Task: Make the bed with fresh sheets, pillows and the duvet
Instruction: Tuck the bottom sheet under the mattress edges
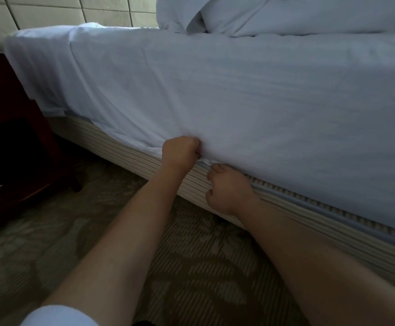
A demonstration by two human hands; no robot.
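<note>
The white sheet [215, 90] drapes over the mattress side, its lower edge loose to the left. The left hand [180, 150] is fisted on the sheet's bottom edge; the right hand [227, 184], just below, is curled against the striped base [309, 222], pinching the hem. The duvet [285, 12] is heaped on top.
</note>
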